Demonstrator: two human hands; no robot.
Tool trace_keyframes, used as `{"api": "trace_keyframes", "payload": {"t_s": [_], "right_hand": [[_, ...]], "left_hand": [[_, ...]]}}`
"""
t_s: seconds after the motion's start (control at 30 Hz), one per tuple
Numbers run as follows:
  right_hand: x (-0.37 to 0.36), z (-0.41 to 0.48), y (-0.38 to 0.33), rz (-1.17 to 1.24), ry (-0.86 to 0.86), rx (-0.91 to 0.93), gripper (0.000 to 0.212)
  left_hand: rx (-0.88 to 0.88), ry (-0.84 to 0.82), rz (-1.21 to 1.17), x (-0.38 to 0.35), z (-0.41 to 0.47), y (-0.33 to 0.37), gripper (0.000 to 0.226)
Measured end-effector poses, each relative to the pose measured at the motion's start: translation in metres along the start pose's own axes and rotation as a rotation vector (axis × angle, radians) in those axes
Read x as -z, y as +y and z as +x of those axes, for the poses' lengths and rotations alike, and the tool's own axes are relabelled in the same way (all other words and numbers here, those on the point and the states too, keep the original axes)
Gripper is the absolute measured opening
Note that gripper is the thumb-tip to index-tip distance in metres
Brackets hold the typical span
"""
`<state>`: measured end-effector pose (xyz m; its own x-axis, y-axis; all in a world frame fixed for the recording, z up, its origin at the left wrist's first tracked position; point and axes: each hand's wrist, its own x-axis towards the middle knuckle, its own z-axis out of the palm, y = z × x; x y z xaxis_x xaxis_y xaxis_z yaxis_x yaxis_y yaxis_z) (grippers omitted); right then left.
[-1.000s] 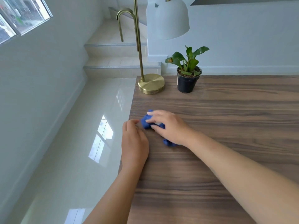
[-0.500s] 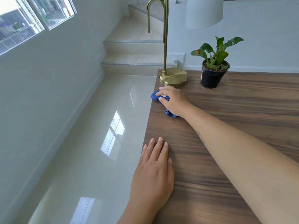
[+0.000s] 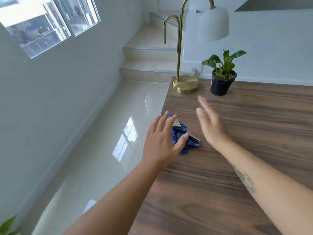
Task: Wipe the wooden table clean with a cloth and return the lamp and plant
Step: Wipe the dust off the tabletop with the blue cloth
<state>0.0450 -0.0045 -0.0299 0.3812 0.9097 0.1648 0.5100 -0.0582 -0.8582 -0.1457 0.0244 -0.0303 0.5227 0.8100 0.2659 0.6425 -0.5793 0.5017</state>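
A crumpled blue cloth (image 3: 182, 135) lies on the wooden table (image 3: 245, 150) near its left edge. My left hand (image 3: 160, 141) hovers over the cloth's left side with fingers spread, partly covering it. My right hand (image 3: 210, 122) is lifted above the table just right of the cloth, fingers straight and blurred, holding nothing. A brass lamp (image 3: 185, 83) with a white shade (image 3: 213, 24) stands at the table's far left corner. A small green plant in a black pot (image 3: 221, 83) stands beside the lamp's base, to its right.
The table's left edge drops to a glossy tiled floor (image 3: 101, 150). Steps (image 3: 149, 65) rise behind the table's corner. A white wall runs along the far side, with a window (image 3: 47, 22) on the left wall. A leaf (image 3: 7, 224) shows at bottom left.
My right hand has let go of the cloth and lifted off to the right. My left hand left the table surface and moved forward over the cloth.
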Motion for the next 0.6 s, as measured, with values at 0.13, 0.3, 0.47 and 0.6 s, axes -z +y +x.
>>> {"api": "trace_keyframes", "payload": {"t_s": [0.13, 0.3, 0.47, 0.6], "right_hand": [[0.041, -0.022, 0.045, -0.541, -0.026, -0.178, 0.053], [0.032, -0.022, 0.059, -0.819, -0.052, -0.102, 0.053], [0.034, -0.024, 0.06, -0.853, -0.067, -0.109, 0.054], [0.033, -0.023, 0.059, -0.855, -0.079, -0.108, 0.055]], "left_hand": [[-0.112, -0.288, 0.234, -0.018, 0.04, -0.005, 0.072], [-0.008, -0.199, 0.272, -0.047, 0.071, -0.01, 0.054], [0.059, -0.152, 0.279, -0.048, 0.06, -0.007, 0.052], [0.112, -0.06, 0.233, -0.034, 0.001, -0.004, 0.046]]}}
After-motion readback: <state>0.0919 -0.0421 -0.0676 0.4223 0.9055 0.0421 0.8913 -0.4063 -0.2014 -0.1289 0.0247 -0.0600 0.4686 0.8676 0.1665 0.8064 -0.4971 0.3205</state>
